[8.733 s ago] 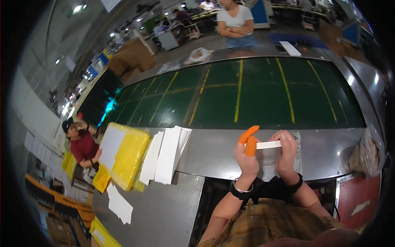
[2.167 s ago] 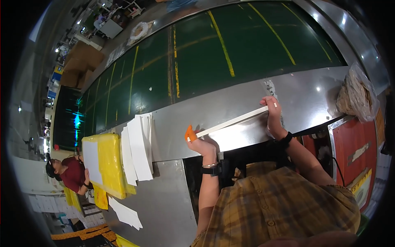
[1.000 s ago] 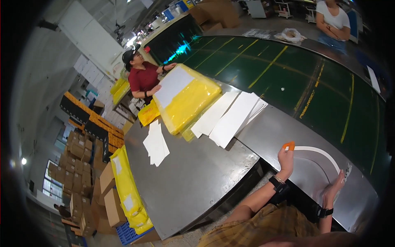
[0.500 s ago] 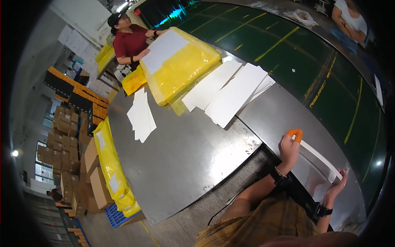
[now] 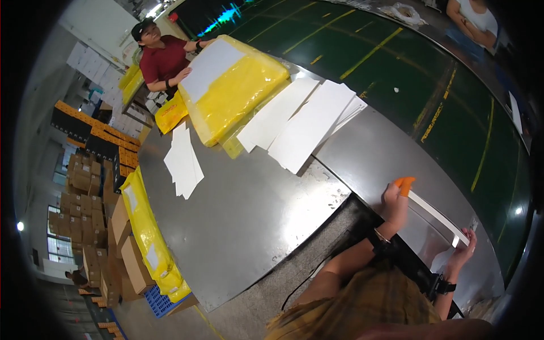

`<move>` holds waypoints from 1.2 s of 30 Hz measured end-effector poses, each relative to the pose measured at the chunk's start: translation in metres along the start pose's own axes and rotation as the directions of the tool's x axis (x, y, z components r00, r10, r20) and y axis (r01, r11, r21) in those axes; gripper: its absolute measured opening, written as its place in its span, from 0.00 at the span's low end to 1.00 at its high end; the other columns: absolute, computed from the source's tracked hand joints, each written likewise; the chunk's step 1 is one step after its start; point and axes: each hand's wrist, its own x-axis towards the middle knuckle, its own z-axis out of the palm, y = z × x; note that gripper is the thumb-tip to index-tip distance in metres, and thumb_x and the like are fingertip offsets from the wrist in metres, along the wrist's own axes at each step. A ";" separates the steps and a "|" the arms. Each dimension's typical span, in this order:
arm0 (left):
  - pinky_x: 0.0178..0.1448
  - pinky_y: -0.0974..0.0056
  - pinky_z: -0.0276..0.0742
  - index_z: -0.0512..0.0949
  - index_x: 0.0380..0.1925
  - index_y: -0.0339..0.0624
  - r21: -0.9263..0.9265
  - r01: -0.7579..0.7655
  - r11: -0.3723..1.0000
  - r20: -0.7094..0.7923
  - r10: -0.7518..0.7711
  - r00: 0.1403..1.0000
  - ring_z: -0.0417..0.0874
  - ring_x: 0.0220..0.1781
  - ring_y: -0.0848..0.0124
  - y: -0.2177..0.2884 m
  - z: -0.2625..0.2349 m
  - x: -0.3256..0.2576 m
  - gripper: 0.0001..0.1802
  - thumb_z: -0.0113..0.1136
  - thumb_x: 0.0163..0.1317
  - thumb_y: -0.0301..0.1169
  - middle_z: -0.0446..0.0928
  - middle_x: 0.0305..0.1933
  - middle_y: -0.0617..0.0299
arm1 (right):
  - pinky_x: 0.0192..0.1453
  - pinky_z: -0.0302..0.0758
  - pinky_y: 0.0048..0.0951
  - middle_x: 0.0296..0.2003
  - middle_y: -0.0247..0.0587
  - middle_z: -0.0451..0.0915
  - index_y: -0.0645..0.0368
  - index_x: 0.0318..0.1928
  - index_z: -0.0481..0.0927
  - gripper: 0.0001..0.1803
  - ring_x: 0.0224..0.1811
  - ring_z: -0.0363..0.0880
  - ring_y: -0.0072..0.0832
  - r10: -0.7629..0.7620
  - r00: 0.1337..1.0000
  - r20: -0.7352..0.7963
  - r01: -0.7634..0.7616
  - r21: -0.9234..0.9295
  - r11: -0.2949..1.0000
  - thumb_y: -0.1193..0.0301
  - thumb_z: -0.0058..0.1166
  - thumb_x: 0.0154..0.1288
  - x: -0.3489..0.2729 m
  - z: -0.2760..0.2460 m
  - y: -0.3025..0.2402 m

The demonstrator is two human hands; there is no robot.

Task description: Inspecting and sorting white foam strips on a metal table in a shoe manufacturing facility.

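My left hand, with orange coverings on its fingers, grips the upper end of a narrow white stack of sheets. At the other end, my right hand has its fingers closed round the stack's edge. The stack stands edge-up over the metal table, so mostly its thin white side shows. Further off to the left, loose piles of white sheets lie fanned out near a large yellow plastic-wrapped bundle. A smaller fan of white sheets rests on the metal to its left.
A co-worker in a dark red shirt has hands on the yellow bundle. A green conveyor belt runs along the far side. Yellow packages stand beside the table's left edge, above a blue crate. Cardboard boxes are stacked behind.
The view has shifted slightly, moving the table and bundle a little left. Both hands keep the stack, whose tilt has changed a little. The co-worker's head has turned.
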 end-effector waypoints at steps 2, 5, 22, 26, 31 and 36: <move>0.43 0.72 0.68 0.81 0.42 0.37 0.008 -0.006 1.000 0.048 0.005 0.999 0.73 0.36 0.78 -0.014 -0.005 0.002 0.12 0.52 0.70 0.32 0.78 0.34 0.66 | 0.66 0.64 0.35 0.53 0.48 0.77 0.62 0.57 0.73 0.25 0.57 0.73 0.33 0.043 0.999 -0.024 -0.044 -0.028 0.999 0.53 0.43 0.75 -0.004 -0.001 0.004; 0.42 0.69 0.72 0.82 0.45 0.37 -0.080 -0.105 0.991 0.075 0.111 0.991 0.76 0.34 0.75 -0.024 -0.013 0.002 0.12 0.53 0.69 0.30 0.80 0.34 0.63 | 0.66 0.65 0.33 0.51 0.47 0.78 0.60 0.57 0.73 0.22 0.57 0.75 0.33 -0.018 1.000 0.005 0.019 -0.055 0.998 0.56 0.43 0.75 -0.010 0.002 0.002; 0.37 0.72 0.65 0.83 0.40 0.34 -0.053 -0.115 0.992 0.154 0.122 0.980 0.71 0.31 0.79 -0.015 -0.018 0.012 0.16 0.50 0.70 0.36 0.75 0.28 0.67 | 0.64 0.65 0.29 0.47 0.42 0.79 0.59 0.59 0.72 0.20 0.54 0.75 0.28 -0.105 0.989 -0.103 0.112 0.064 0.992 0.60 0.49 0.75 -0.007 0.021 0.002; 0.37 0.73 0.65 0.83 0.43 0.34 -0.062 -0.091 0.994 0.157 0.100 0.983 0.71 0.31 0.80 -0.023 -0.022 0.018 0.17 0.51 0.71 0.37 0.74 0.28 0.69 | 0.65 0.64 0.30 0.49 0.42 0.79 0.60 0.58 0.72 0.18 0.56 0.74 0.29 -0.082 0.997 -0.003 0.082 0.087 0.993 0.62 0.47 0.76 -0.010 0.018 -0.001; 0.38 0.73 0.65 0.82 0.45 0.34 -0.081 -0.100 0.992 0.136 0.111 0.985 0.71 0.32 0.80 -0.029 -0.019 0.017 0.18 0.50 0.71 0.37 0.73 0.28 0.69 | 0.66 0.63 0.31 0.50 0.43 0.78 0.60 0.57 0.72 0.18 0.56 0.73 0.29 -0.088 0.996 0.023 0.085 0.099 0.991 0.61 0.44 0.76 -0.014 0.019 -0.004; 0.41 0.72 0.67 0.82 0.45 0.34 -0.094 -0.085 0.992 0.176 0.100 0.979 0.71 0.33 0.79 -0.029 -0.022 0.017 0.18 0.51 0.72 0.38 0.73 0.29 0.69 | 0.67 0.63 0.32 0.50 0.43 0.77 0.60 0.56 0.72 0.19 0.56 0.73 0.30 -0.110 0.994 0.025 0.108 0.052 0.993 0.59 0.41 0.77 -0.008 0.015 0.005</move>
